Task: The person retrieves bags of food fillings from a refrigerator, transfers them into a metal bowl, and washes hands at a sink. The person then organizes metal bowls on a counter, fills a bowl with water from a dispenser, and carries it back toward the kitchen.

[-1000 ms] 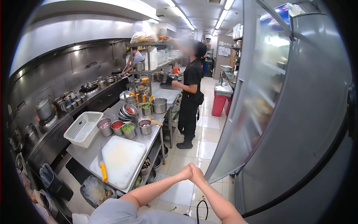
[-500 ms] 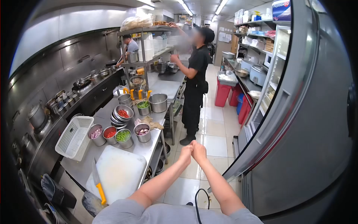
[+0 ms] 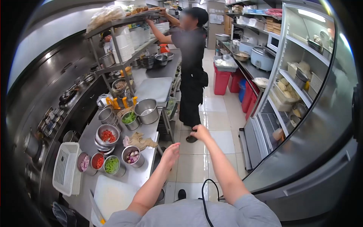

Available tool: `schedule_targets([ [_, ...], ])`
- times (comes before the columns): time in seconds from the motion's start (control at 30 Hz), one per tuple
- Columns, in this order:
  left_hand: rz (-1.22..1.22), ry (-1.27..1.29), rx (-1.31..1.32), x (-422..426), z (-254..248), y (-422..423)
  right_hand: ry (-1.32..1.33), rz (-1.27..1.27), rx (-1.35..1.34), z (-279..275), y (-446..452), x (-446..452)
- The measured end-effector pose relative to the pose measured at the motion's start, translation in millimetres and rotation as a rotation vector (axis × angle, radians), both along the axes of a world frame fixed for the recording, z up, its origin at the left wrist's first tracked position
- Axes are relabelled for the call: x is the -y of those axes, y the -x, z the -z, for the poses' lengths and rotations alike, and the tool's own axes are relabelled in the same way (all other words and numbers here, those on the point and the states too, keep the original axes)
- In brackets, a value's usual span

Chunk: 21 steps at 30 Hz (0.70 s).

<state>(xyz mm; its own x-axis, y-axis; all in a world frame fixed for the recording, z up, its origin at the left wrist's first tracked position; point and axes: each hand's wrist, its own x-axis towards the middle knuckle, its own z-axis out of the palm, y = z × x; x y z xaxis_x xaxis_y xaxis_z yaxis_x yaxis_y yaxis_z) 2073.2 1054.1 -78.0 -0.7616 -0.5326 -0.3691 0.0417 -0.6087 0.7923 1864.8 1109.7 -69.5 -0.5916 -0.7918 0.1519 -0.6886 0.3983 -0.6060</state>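
Both hands are held out in front of me over the tiled floor, apart from each other. My left hand [image 3: 171, 154] has its fingers stretched out and holds nothing. It is nearest the corner of the steel table, not far from a metal pot of shallots [image 3: 133, 156] and a crumpled tan cloth [image 3: 140, 140]. Higher and farther right, my right hand [image 3: 201, 133] has loosely bent fingers, the thumb apart, with nothing visible in it. On the table stand pots of chopped green vegetable [image 3: 112, 165], chopped red pieces [image 3: 98, 161] and cut red onion [image 3: 84, 162].
A white cutting board [image 3: 113, 193] and a yellow-handled knife [image 3: 97, 207] lie at the near table end. A white basket [image 3: 67, 170] stands left. A person in black [image 3: 193, 60] reaches to a shelf ahead. On my right is an open fridge [image 3: 298, 87].
My hands, clasped together before, have come apart, the left moving lower. The fridge opening shows wider now. The person in black now has both arms raised to the top shelf.
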Motion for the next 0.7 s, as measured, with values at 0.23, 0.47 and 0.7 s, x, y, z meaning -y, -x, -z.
schedule_targets([
  [0.23, 0.148, 0.020, -0.040, 68.2, 10.1, 80.1, 0.099, 0.105, 0.247, -110.6, 120.7, -86.0],
  [0.47, 0.386, -0.016, 0.047, 76.7, 16.3, 177.4, -0.906, 0.615, -0.342, 137.4, 209.5, -242.1],
  [0.7, 0.491, 0.044, 0.107, 78.6, 31.9, 301.2, -0.379, 0.868, 0.132, 250.1, 225.1, -300.1],
])
